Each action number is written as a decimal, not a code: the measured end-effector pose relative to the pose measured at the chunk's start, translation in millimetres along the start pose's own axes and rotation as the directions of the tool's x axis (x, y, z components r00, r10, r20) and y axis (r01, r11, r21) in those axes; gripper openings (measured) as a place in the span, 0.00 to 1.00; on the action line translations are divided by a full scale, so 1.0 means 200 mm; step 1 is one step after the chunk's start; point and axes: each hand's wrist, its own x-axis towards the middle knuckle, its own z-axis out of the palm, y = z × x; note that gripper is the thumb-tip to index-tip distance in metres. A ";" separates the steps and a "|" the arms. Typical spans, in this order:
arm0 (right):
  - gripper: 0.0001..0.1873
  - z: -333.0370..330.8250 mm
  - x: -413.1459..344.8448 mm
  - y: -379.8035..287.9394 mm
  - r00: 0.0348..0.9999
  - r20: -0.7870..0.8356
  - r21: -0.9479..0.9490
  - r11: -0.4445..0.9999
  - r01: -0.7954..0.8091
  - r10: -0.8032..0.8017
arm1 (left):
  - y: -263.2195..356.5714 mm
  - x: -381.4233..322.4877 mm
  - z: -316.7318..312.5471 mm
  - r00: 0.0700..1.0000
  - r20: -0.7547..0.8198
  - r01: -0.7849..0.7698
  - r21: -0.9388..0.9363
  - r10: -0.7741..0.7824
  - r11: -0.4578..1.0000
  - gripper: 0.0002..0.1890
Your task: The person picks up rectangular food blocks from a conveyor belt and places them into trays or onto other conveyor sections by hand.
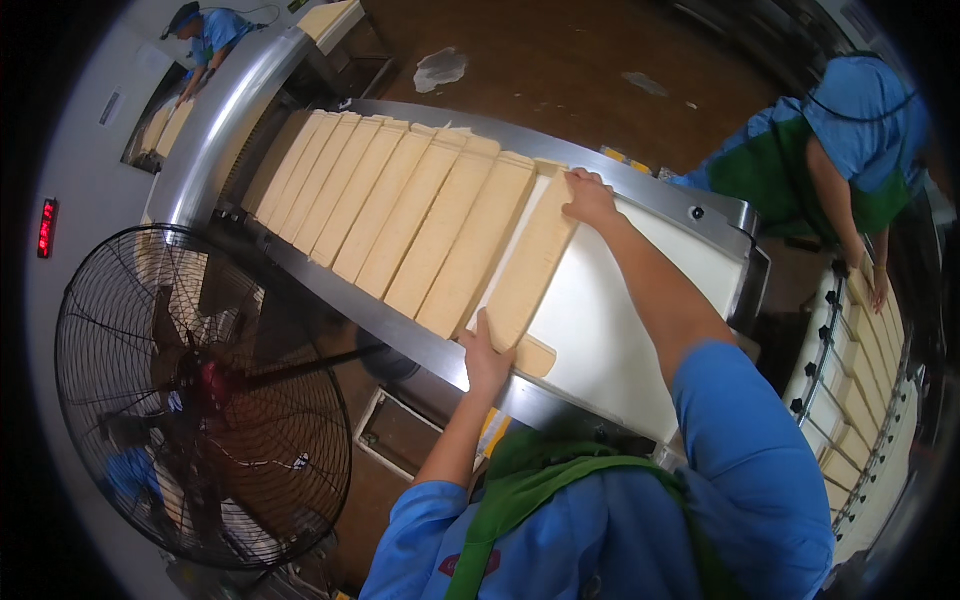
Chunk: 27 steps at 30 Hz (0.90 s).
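Note:
A long, pale yellow slab (534, 259), which looks like dough, lies across a white conveyor belt (626, 322) between my two hands. My left hand (487, 358) grips its near end, with the thumb laid along the side. At the far end my right hand (591, 196) has its fingers curled over the edge. Another pale piece (536, 355) pokes out from under the held slab at the near end; the rest of it is hidden. To the left, a row of several similar slabs (397, 210) lies side by side, leaving a narrow gap of belt beside the held one.
Steel side rails (660, 201) border the belt. A curved steel machine housing (240, 112) spans its left end. A caged fan (202, 390) stands at lower left. On the right, a co-worker (840, 142) reaches over a second conveyor (847, 420) carrying slabs. Another person (217, 34) works at upper left.

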 end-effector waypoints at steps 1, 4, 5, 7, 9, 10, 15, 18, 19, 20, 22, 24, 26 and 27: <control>0.31 -0.02 -0.06 0.05 0.999 -0.023 -0.023 0.999 -0.034 0.034 | 0.03 -0.02 0.00 0.998 0.058 0.006 -0.002 -0.006 1.000 0.47; 0.27 -0.07 -0.33 0.34 0.974 -0.166 -0.005 0.988 -0.155 0.152 | 0.13 -0.09 0.03 0.978 0.204 -0.046 0.002 0.044 0.999 0.46; 0.25 -0.06 -0.45 0.48 0.948 -0.253 0.056 0.981 -0.186 0.194 | 0.17 -0.10 0.04 0.965 0.248 -0.096 0.011 0.090 0.995 0.46; 0.30 -0.10 -0.72 0.71 0.917 -0.288 0.125 0.960 -0.250 0.277 | 0.24 -0.13 0.06 0.925 0.338 -0.196 0.026 0.176 0.980 0.45; 0.37 -0.13 -1.04 0.80 0.844 -0.337 0.115 0.908 -0.404 0.418 | 0.27 -0.11 0.08 0.875 0.390 -0.344 0.085 0.286 0.935 0.44; 0.41 -0.15 -1.20 0.84 0.791 -0.365 0.116 0.867 -0.485 0.491 | 0.30 -0.08 0.09 0.838 0.421 -0.426 0.108 0.347 0.898 0.43; 0.56 -0.04 -1.69 0.71 0.745 0.025 0.684 0.531 -0.499 0.667 | 0.40 -0.02 0.24 0.896 0.422 -0.329 0.424 0.137 0.844 0.48; 0.58 0.03 -1.84 0.63 0.833 -0.209 0.307 0.843 -0.442 0.513 | 0.43 0.05 0.25 0.835 0.495 -0.468 0.411 0.239 0.782 0.49; 0.56 0.00 -1.86 0.64 0.835 -0.196 0.380 0.825 -0.419 0.515 | 0.40 0.05 0.27 0.823 0.498 -0.506 0.425 0.273 0.751 0.49; 0.55 -0.02 -1.88 0.67 0.811 -0.198 0.399 0.801 -0.447 0.551 | 0.47 0.00 0.28 0.827 0.473 -0.514 0.418 0.303 0.749 0.47; 0.54 -0.07 -1.98 0.78 0.776 -0.237 0.439 0.777 -0.451 0.584 | 0.67 -0.15 0.28 0.834 0.438 -0.515 0.404 0.335 0.756 0.45; 0.53 -0.12 -2.12 0.90 0.760 -0.319 0.462 0.793 -0.397 0.566 | 0.85 -0.32 0.30 0.851 0.406 -0.491 0.388 0.334 0.780 0.42; 0.53 -0.18 -2.32 1.01 0.688 -0.414 0.456 0.790 -0.409 0.595 | 0.98 -0.46 0.39 0.805 0.427 -0.553 0.286 0.413 0.783 0.42; 0.52 -0.23 -2.41 1.07 0.657 -0.464 0.449 0.797 -0.404 0.594 | 1.03 -0.53 0.43 0.788 0.422 -0.572 0.235 0.448 0.786 0.42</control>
